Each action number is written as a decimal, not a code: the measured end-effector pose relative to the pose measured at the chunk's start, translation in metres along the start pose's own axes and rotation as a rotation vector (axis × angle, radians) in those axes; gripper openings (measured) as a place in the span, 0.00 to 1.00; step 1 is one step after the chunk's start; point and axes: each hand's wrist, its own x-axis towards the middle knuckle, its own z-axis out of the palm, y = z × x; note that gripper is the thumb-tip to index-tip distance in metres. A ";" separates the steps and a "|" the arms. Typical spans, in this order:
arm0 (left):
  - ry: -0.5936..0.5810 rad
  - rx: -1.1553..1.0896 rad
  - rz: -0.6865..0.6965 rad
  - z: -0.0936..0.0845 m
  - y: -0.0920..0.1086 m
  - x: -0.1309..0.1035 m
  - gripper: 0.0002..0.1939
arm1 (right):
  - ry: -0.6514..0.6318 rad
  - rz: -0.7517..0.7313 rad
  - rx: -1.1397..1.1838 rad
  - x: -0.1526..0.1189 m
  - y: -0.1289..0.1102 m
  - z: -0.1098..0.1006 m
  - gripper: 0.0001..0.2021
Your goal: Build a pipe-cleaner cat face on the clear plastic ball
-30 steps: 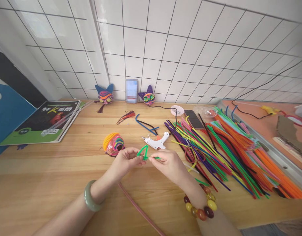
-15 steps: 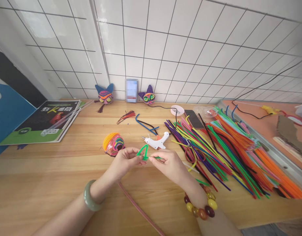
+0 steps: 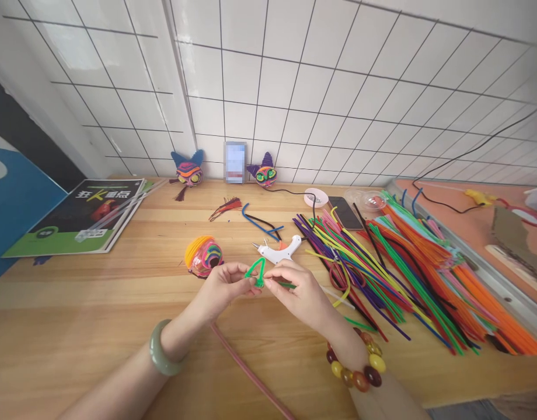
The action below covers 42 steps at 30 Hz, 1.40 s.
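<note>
A green pipe cleaner (image 3: pixel 260 269), bent into a narrow triangle with its point upward, is held between my two hands above the wooden table. My left hand (image 3: pixel 228 281) pinches its lower left corner between thumb and fingers. From the right, my right hand (image 3: pixel 297 286) pinches the same pipe cleaner near its lower right corner, and a green length shows beneath those fingers. Just behind my left hand lies a round ornament (image 3: pixel 204 256) wrapped in yellow and multicoloured strands, part of it still clear and shiny. A white glue gun (image 3: pixel 279 252) rests right behind my right hand.
Loose pipe cleaners (image 3: pixel 365 274) in many colours cover the right side. Two finished eared ornaments, one blue-eared (image 3: pixel 188 169) and one purple-eared (image 3: pixel 265 171), flank a phone (image 3: pixel 235 163) at the wall. Books (image 3: pixel 76 219) lie left; a dark phone (image 3: pixel 345 213) lies behind the pile.
My right hand has shifted slightly left, closer to the green triangle, its fingers now nearer the corner. My left hand keeps its pinch. The whole view has moved a little.
</note>
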 end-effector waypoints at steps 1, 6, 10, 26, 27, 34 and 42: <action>-0.002 -0.002 -0.002 0.000 0.000 0.000 0.12 | 0.020 -0.020 0.002 0.000 -0.001 0.000 0.05; -0.013 -0.034 -0.016 -0.003 -0.004 0.001 0.12 | 0.054 -0.134 -0.049 0.002 0.000 0.000 0.05; -0.026 -0.054 -0.011 -0.005 -0.006 0.001 0.11 | 0.027 -0.140 -0.054 0.002 0.003 0.000 0.05; -0.129 -0.024 0.023 -0.005 -0.005 0.000 0.08 | -0.118 -0.028 0.075 0.000 -0.001 -0.004 0.08; -0.134 -0.026 0.022 -0.005 -0.004 -0.001 0.08 | -0.120 -0.026 0.083 0.000 -0.001 -0.004 0.08; -0.135 -0.063 -0.003 -0.004 -0.002 -0.003 0.08 | -0.117 0.013 0.138 0.000 -0.001 -0.005 0.07; -0.206 -0.133 -0.017 -0.004 0.000 -0.004 0.07 | -0.131 0.077 0.264 -0.001 -0.002 -0.005 0.05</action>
